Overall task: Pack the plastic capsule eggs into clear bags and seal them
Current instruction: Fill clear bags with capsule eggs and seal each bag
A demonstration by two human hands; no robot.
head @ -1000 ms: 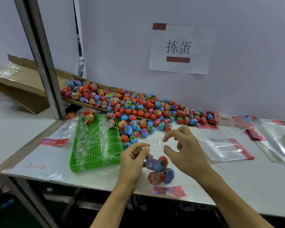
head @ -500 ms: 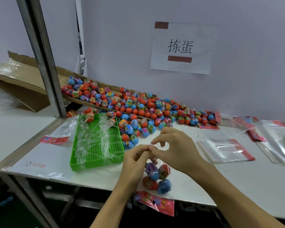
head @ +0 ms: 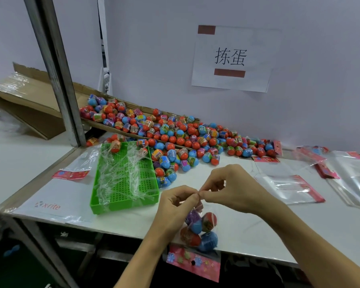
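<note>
**Inspector:** Change against the frame one second back?

**Assistant:** Then the right hand (head: 233,188) hovered apart from the left hand (head: 176,206), fingers spread. Now the two meet fingertip to fingertip. The clear plastic bag of capsule eggs (head: 200,229) hangs lower, and its pink flower-printed header card (head: 193,265) has dropped past the near edge of the white tabletop (head: 247,231).

**Inspector:** Left hand, condition?

**Assistant:** Fingers curled, thumb and forefinger pinching the gathered neck of the bag. The bag hangs directly below that pinch.

**Inspector:** Right hand?

**Assistant:** Forefinger and thumb closed on the same neck, touching the left hand's fingertips; remaining fingers loosely bent above. Whether it also holds a tie, I cannot tell.

**Inspector:** Bag contents?

**Assistant:** Four eggs visible: purple, red-topped, red, blue, packed against each other below the hands.

**Inspector:** Surroundings?

**Assistant:** Left of the left hand, near it, a green perforated plastic tray (head: 123,179) strewn with thin clear strips. Beyond both hands, a heap of loose red and blue plastic capsule eggs (head: 175,138) runs along the wall. Right of the right hand, a flat stack of empty clear bags with red edges (head: 289,188) lies on the tabletop.
</note>
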